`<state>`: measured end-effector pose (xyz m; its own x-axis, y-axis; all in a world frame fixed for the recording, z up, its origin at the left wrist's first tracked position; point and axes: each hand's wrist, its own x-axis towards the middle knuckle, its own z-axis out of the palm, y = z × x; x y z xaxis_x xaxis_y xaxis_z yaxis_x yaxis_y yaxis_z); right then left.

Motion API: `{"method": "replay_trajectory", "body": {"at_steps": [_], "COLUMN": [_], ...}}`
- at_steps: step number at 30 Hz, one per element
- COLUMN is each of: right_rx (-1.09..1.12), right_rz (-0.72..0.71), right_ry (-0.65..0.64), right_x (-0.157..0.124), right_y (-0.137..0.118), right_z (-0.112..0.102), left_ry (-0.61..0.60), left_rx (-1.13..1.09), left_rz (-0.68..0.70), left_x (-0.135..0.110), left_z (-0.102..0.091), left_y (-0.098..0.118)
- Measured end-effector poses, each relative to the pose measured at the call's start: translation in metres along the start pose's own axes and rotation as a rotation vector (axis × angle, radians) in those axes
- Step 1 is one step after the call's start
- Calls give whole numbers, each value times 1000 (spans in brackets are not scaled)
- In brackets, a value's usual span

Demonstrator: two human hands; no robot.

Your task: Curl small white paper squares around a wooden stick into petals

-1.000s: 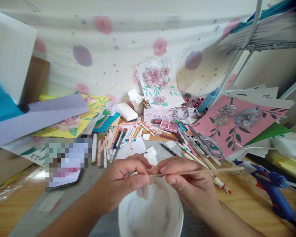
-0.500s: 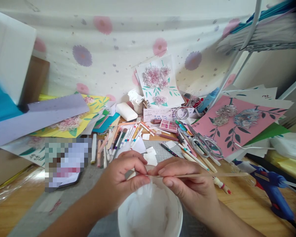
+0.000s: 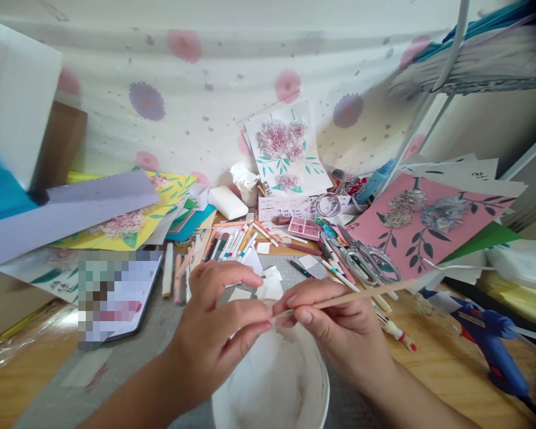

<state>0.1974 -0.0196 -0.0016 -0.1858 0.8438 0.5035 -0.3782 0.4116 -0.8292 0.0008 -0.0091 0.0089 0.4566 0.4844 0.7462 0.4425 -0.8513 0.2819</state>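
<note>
While the right hand (image 3: 339, 328) pinches the stick (image 3: 361, 293) firmly between thumb and fingers near its inner end, the left hand (image 3: 223, 325) has its thumb and index fingertips almost together at that tip, its other fingers partly spread; whether they hold anything there cannot be told. The stick is above the far rim of the bowl (image 3: 325, 390), slanting up to the right, with paper scraps (image 3: 270, 283) just beyond the hands. Half a second ago it lay nearly level, its outer end lower, and the left fingers were curled closer together.
</note>
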Motion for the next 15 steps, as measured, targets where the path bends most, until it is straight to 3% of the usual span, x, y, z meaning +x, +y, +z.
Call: {"method": "replay_trajectory", "body": {"at_steps": [7,15], "right_rx": [-20,-54], "right_rz": [77,121], "right_ry": [35,235], "right_x": [0,18], "right_y": [2,2], "right_z": [-2,-23], "left_ry": [-32,-179], "left_rx": [-83,-316], "left_rz": [-33,-149], "left_x": [0,8], "left_z": [-2,-13], "left_y": [3,3]}}
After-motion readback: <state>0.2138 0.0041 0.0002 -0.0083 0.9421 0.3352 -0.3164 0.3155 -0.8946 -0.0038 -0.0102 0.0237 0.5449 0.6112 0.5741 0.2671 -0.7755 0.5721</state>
